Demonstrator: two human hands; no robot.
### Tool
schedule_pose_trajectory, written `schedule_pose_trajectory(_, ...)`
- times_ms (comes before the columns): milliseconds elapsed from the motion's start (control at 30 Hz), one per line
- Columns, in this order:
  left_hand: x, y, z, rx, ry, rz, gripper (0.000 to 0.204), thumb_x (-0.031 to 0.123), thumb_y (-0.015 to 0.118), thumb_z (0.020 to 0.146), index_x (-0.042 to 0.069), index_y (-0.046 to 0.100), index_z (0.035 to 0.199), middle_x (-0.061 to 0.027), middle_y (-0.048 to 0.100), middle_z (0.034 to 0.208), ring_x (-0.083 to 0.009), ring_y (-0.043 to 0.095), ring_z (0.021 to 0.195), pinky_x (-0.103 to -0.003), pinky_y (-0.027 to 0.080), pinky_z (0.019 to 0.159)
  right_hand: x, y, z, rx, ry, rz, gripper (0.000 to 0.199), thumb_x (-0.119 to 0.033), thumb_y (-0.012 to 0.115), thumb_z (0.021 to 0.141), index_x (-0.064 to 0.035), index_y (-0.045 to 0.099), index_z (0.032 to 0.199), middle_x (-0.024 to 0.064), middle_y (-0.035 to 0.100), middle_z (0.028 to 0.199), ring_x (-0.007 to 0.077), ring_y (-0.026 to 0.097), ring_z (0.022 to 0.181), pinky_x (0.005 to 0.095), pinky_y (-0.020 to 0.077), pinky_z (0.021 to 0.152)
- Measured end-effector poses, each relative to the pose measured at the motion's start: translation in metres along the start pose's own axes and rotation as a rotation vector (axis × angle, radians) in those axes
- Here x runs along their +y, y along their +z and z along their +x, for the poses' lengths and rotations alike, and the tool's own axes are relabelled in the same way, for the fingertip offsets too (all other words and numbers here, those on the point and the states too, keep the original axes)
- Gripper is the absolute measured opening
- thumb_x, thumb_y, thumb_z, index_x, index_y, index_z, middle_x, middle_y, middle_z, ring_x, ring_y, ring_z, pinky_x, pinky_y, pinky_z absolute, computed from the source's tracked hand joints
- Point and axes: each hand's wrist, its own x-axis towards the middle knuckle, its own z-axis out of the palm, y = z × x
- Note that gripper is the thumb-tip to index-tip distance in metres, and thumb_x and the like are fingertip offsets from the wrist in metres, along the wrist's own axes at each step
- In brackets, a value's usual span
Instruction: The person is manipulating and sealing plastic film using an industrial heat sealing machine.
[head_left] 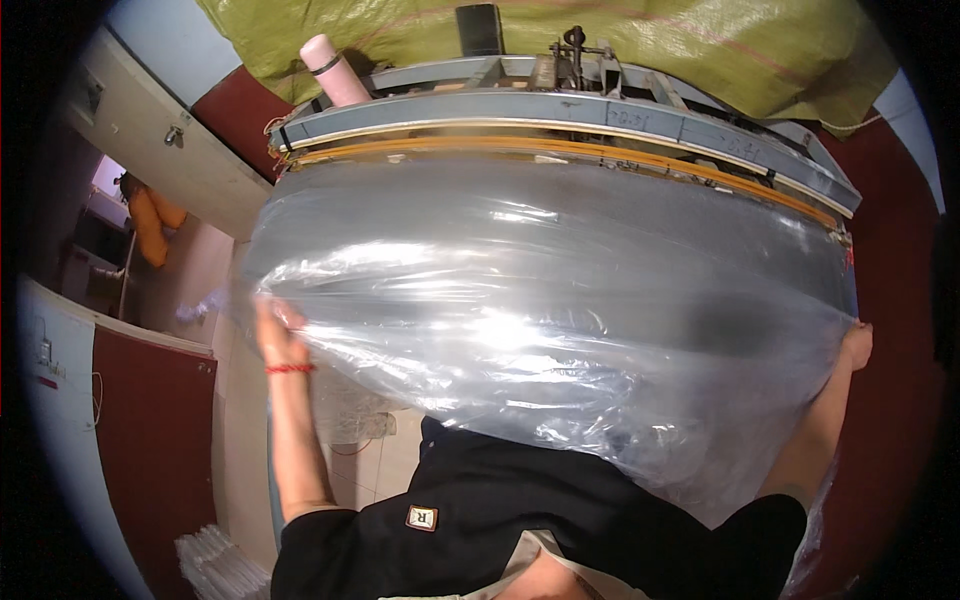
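Note:
A wide sheet of clear plastic film (480,300) is stretched between my hands across a dark flat surface (390,190). My left hand (282,328), below a red cord bracelet, is closed on the film's left side, its fingers partly behind the shiny plastic. At the opposite side my right hand (857,347) grips the film's edge in a fist. Creases run between the two grips, and the near part of the film sags in front of my black shirt, trailing down at the right.
Along the far side runs a blue-grey metal frame (480,115) with an orange strip (560,145). A pink roll (335,70) and a black clamp-like fitting (575,60) stand there, before a yellow-green tarp (660,40). A person in orange (150,225) appears through the left doorway. Bundled plastic (215,565) lies lower left.

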Motion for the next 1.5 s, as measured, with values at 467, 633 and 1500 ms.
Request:
schedule_pose_trajectory(467, 0.070, 0.193, -0.037, -0.866, 1.827, 1.676, 0.033, -0.001, 0.054, 0.063, 0.004, 0.057, 0.096, -0.0111, 0.055, 0.105, -0.0293, 0.049, 0.101, -0.044, 0.037, 0.086, 0.004, -0.007, 0.000, -0.039, 0.020, -0.014, 0.031, -0.034, 0.042, 0.084, -0.0111, 0.053, 0.102, 0.0116, 0.057, 0.102, 0.0321, 0.053, 0.094, 0.0435, 0.0424, 0.074)
schedule_pose_trajectory(633, -0.010, 0.077, 0.044, -0.889, 0.436, 1.827, 0.061, 0.033, 0.055, 0.076, 0.006, 0.033, 0.126, -0.0140, 0.025, 0.134, -0.0339, 0.016, 0.126, -0.046, 0.020, 0.099, -0.001, 0.006, 0.008, -0.032, -0.027, -0.023, 0.033, -0.035, 0.040, 0.083, -0.0127, 0.053, 0.103, 0.0121, 0.057, 0.101, 0.0322, 0.054, 0.093, 0.0430, 0.0427, 0.074)
schedule_pose_trajectory(1500, -0.105, 0.183, 0.076, -0.444, 0.879, 1.427, 0.017, 0.012, 0.062, 0.069, 0.002, 0.061, 0.083, -0.0120, 0.059, 0.078, -0.0282, 0.055, 0.076, -0.036, 0.044, 0.068, 0.081, 0.011, 0.055, 0.088, -0.051, 0.918, 0.040, -0.036, 0.062, 0.074, 0.0003, 0.060, 0.091, 0.0080, 0.060, 0.089, 0.0159, 0.054, 0.079, 0.0279, 0.0431, 0.072)
